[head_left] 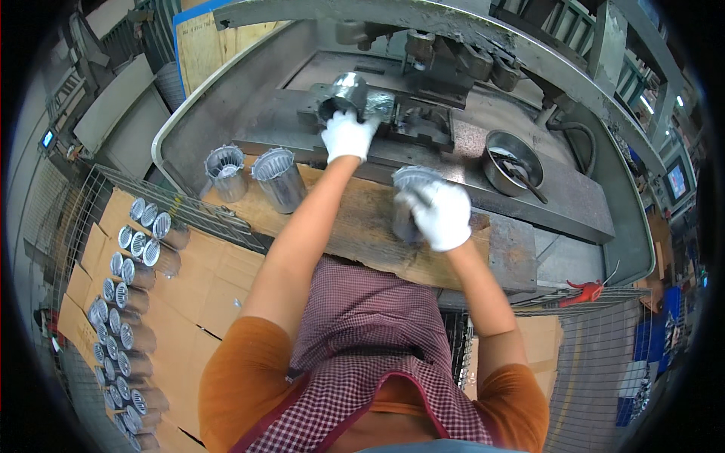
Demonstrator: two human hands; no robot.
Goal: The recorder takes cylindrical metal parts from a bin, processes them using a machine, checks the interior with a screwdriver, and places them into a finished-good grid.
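Observation:
My left hand (349,138), in a white glove, reaches to a shiny metal cylinder (350,90) tilted at the machine's fixture. Its fingertips are at the cylinder's dark near end, and the thumb stands apart. Gloved in white too, my right hand (441,217) grips the side of a finned metal cylinder (415,177) over the wooden board (355,219). The fingers wrap its right side and hide part of it. Two more finned cylinders, one at the far left (226,174) and one beside my left forearm (279,180), stand on the board with their toothed rims up.
A metal bowl (495,175) with tools inside stands right of the fixture (423,124). Machine heads (421,45) hang above. Several finned cylinders (136,340) lie in rows on cardboard (204,279) at the left. A red-handled tool (581,294) hangs at the right wire basket edge.

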